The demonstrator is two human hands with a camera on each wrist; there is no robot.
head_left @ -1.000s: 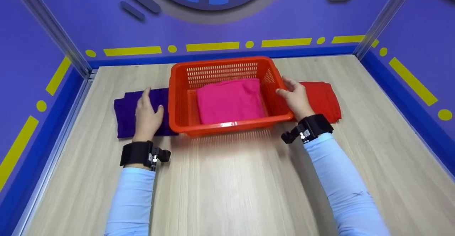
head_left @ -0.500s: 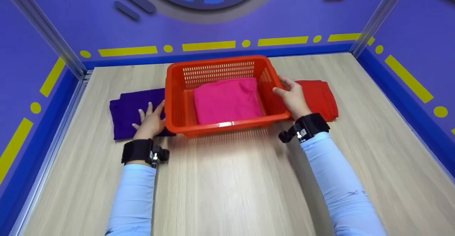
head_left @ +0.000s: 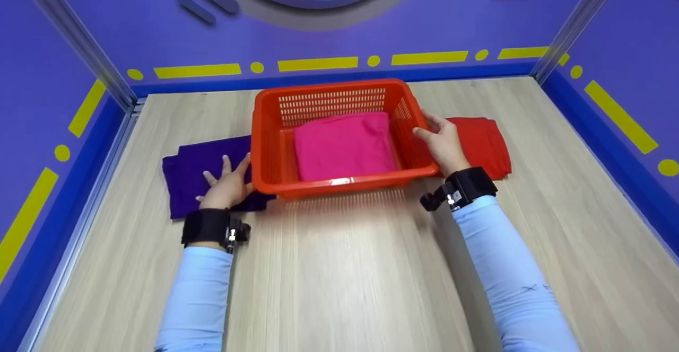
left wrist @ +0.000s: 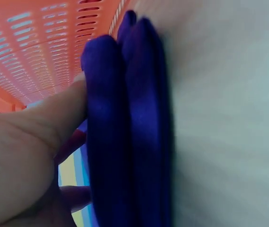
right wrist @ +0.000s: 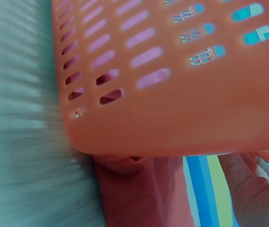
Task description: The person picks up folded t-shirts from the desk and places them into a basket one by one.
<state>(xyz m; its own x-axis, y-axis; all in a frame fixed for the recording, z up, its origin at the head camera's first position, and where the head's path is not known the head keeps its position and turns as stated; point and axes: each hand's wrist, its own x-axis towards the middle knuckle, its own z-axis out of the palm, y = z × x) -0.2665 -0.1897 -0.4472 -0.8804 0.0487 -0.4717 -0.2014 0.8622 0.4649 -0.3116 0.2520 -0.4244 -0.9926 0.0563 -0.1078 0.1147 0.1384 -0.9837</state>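
Observation:
My left hand (head_left: 225, 190) lies with spread, straight fingers on a folded purple cloth (head_left: 199, 164), just left of an orange-red plastic basket (head_left: 345, 182). Up close in the left wrist view, the thumb (left wrist: 58, 111) presses the top of the thick purple folds (left wrist: 111, 94), beside the basket's slotted wall. My right hand (head_left: 444, 142) grips the basket's right rim, thumb on the upper side and fingers around the outside. Inside the basket sits a folded pink cloth (head_left: 342, 148). A folded red cloth (head_left: 482, 145) lies at the basket's right, partly behind the right hand.
The pale wood table (head_left: 339, 267) stretches in front of the basket, where the basket's slotted shadow falls. Blue-purple panels (head_left: 339, 39) with yellow marks stand behind and at both sides. Metal posts (head_left: 578, 20) mark the back corners.
My left hand has come down onto the purple cloth with its fingers spread, and the cloth has slid slightly toward me. The right hand keeps its grip on the basket, which stays about in place.

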